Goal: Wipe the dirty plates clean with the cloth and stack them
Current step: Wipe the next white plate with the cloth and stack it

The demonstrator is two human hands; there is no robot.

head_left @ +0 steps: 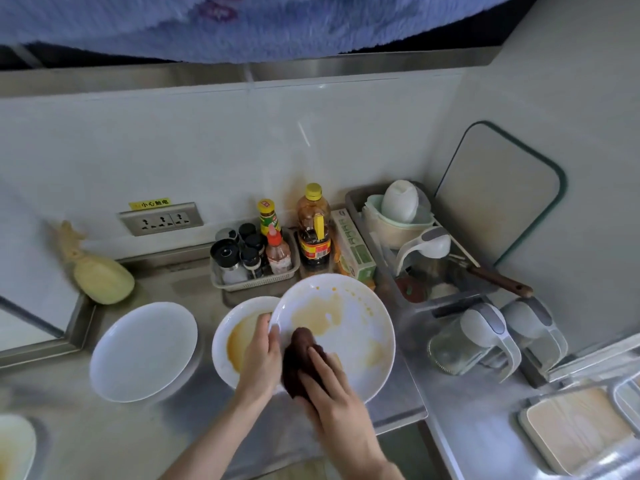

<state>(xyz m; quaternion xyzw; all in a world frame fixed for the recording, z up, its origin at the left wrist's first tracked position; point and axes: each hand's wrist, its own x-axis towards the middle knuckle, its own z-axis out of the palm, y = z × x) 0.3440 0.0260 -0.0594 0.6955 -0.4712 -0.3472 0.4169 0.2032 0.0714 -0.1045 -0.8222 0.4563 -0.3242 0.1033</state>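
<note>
Two hands, left hand gripping plate

One head-worn, wide-angle view looks forward and steeply down onto the steel counter from close above, facing the tiled back wall. Straight edges bow toward the frame's borders. A blurred blue fabric, perhaps a towel, hangs across the top.
</note>
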